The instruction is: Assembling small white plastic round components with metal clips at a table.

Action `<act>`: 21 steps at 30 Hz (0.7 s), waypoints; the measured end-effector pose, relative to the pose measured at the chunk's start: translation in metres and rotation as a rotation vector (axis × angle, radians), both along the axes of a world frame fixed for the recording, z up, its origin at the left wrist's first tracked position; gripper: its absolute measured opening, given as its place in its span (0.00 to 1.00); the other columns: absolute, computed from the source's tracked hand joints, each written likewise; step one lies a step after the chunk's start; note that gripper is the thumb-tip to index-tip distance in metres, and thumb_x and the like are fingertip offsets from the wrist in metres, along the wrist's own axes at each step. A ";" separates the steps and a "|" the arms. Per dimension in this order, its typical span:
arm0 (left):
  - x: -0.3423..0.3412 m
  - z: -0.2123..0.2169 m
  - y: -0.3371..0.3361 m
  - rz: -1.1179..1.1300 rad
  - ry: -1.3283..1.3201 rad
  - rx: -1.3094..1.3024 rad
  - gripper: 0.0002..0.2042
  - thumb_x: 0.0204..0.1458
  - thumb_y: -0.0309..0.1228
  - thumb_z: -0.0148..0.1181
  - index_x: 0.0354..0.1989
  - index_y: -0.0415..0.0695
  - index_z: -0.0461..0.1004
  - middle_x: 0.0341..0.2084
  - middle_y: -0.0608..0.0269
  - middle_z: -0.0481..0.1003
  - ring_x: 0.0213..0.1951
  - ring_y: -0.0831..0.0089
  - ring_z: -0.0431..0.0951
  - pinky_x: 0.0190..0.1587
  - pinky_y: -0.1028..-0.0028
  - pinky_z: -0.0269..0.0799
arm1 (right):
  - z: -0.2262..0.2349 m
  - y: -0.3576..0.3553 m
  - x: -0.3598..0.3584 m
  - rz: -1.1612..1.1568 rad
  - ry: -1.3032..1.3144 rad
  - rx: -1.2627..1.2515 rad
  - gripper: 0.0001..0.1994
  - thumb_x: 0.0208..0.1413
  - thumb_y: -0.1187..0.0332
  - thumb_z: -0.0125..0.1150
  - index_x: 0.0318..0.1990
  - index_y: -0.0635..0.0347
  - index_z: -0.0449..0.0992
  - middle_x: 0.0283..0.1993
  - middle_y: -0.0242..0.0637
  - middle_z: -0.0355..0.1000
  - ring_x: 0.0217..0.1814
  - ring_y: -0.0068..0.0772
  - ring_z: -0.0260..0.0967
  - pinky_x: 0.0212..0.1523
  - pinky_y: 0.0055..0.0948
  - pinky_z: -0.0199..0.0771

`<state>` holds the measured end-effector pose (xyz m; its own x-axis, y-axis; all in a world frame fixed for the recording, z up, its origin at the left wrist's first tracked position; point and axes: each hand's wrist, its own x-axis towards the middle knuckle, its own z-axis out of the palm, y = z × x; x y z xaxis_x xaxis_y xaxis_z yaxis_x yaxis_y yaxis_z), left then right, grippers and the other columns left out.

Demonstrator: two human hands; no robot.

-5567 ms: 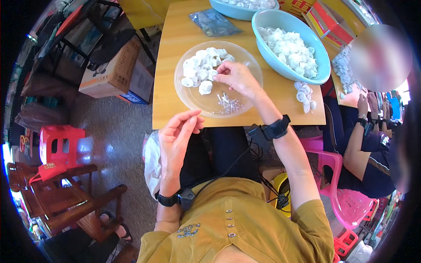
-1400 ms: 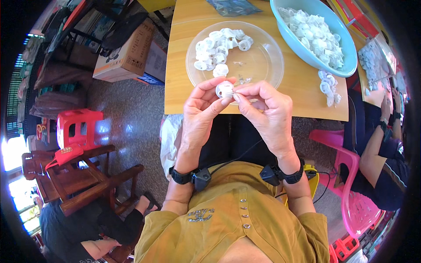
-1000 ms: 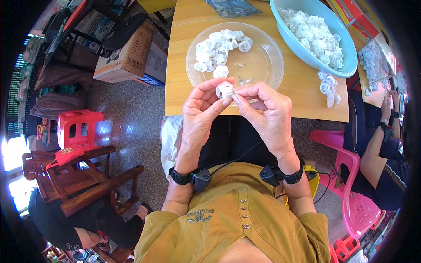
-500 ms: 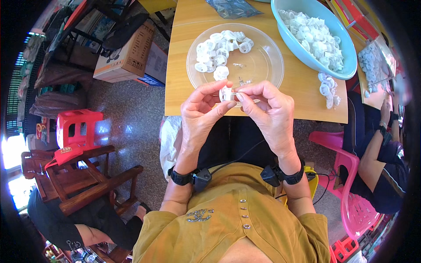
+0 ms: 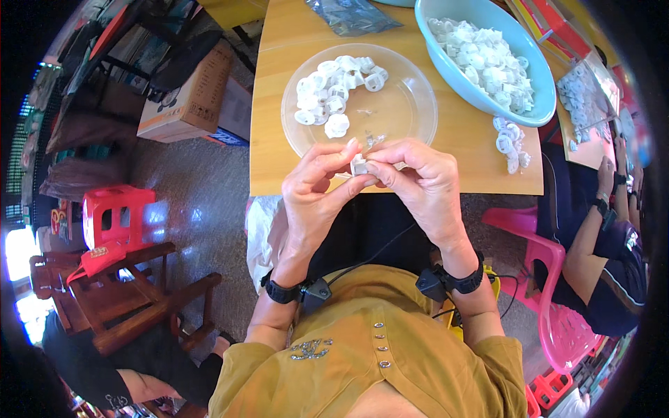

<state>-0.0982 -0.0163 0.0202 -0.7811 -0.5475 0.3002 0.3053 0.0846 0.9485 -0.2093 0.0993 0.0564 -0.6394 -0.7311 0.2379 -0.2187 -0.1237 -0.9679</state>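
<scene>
A small white plastic part (image 5: 359,166) is pinched between my two hands, just off the table's near edge. My left hand (image 5: 319,175) grips its left side with thumb and fingertips. My right hand (image 5: 417,174) closes on it from the right, thumb pressed against it, and the fingers hide much of its shape. Beyond my hands a clear round plastic tray (image 5: 411,90) lies on the wooden table (image 5: 279,164). Several white round plastic pieces (image 5: 336,87) sit grouped in its left half. Tiny clear bits (image 5: 373,139) lie on the tray nearest my fingers.
A light blue basin (image 5: 548,104) heaped with white parts stands at the back right. Near it lies a small pile of white pieces (image 5: 511,145). A blue-grey plastic bag (image 5: 352,15) is at the back. People sit left and right; a pink chair (image 5: 550,279) stands at right.
The white part has turned between my fingers, and my right thumb now covers more of it. The whole view has shifted slightly, so the tray and basin appear further left.
</scene>
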 end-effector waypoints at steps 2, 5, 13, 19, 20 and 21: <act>-0.002 0.000 0.001 0.024 0.000 -0.044 0.20 0.43 0.13 0.62 0.48 0.35 0.72 0.45 0.53 0.70 0.48 0.68 0.72 0.51 0.71 0.71 | -0.002 0.000 -0.002 -0.014 0.007 -0.002 0.02 0.49 0.80 0.62 0.30 0.67 0.76 0.31 0.35 0.74 0.31 0.20 0.72 0.30 0.19 0.72; -0.011 0.001 0.001 0.037 -0.020 -0.041 0.20 0.43 0.13 0.62 0.47 0.35 0.72 0.45 0.53 0.70 0.47 0.67 0.72 0.51 0.71 0.71 | -0.004 -0.001 -0.007 -0.044 0.040 -0.013 0.02 0.48 0.79 0.62 0.30 0.67 0.75 0.30 0.36 0.74 0.30 0.22 0.72 0.29 0.20 0.72; -0.018 0.020 -0.001 0.020 -0.035 0.199 0.25 0.44 0.17 0.62 0.54 0.35 0.66 0.52 0.51 0.67 0.46 0.70 0.73 0.46 0.73 0.72 | 0.010 -0.004 -0.034 -0.095 0.151 0.038 0.04 0.48 0.75 0.63 0.31 0.64 0.75 0.30 0.37 0.74 0.28 0.24 0.72 0.28 0.21 0.72; -0.003 0.012 -0.023 0.207 -0.102 0.164 0.19 0.51 0.25 0.58 0.53 0.36 0.68 0.44 0.53 0.73 0.41 0.71 0.74 0.43 0.73 0.72 | 0.036 0.022 -0.129 -0.695 0.646 0.167 0.04 0.46 0.73 0.63 0.30 0.60 0.77 0.29 0.38 0.75 0.25 0.30 0.72 0.27 0.25 0.71; 0.000 0.010 -0.025 0.222 -0.104 0.158 0.17 0.52 0.25 0.58 0.51 0.36 0.69 0.41 0.54 0.74 0.40 0.71 0.75 0.42 0.73 0.72 | 0.038 0.029 -0.145 -0.785 0.720 0.227 0.04 0.46 0.71 0.63 0.30 0.59 0.77 0.29 0.38 0.75 0.25 0.32 0.72 0.28 0.26 0.71; 0.003 0.008 -0.026 0.240 -0.109 0.153 0.15 0.53 0.26 0.57 0.49 0.36 0.71 0.38 0.55 0.75 0.38 0.71 0.75 0.42 0.73 0.72 | 0.040 0.033 -0.156 -0.864 0.739 0.313 0.04 0.47 0.69 0.62 0.30 0.58 0.77 0.29 0.38 0.75 0.25 0.35 0.72 0.29 0.28 0.71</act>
